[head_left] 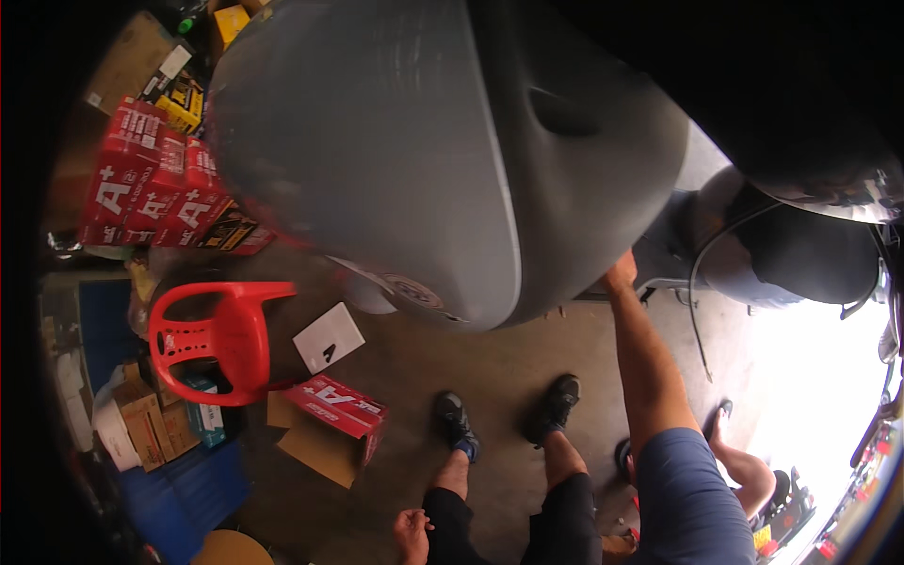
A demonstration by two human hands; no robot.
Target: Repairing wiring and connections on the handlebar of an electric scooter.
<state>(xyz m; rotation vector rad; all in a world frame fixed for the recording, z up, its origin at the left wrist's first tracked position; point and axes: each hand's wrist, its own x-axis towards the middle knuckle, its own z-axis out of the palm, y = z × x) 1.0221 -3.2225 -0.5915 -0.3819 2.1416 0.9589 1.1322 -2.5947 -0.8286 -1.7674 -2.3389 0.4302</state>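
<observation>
A large smooth grey body panel [367,160], curved and apparently part of a scooter or motorcycle, fills the upper middle of the view. My right arm reaches up to its lower right edge, and my right hand [619,273] is against that edge. Most of that hand's fingers are hidden behind the panel, so its grip does not show. Low in the view, beside my left thigh, hangs my left hand [411,537] with its fingers curled in. Whether something small is between them cannot be made out.
Red cartons [155,184] are stacked at the left, above a red plastic chair [247,344]. A white box [328,337] and an open red carton [339,410] lie near my feet. Another person's leg [749,476] shows at the lower right. A thin black cable [694,311] hangs at right.
</observation>
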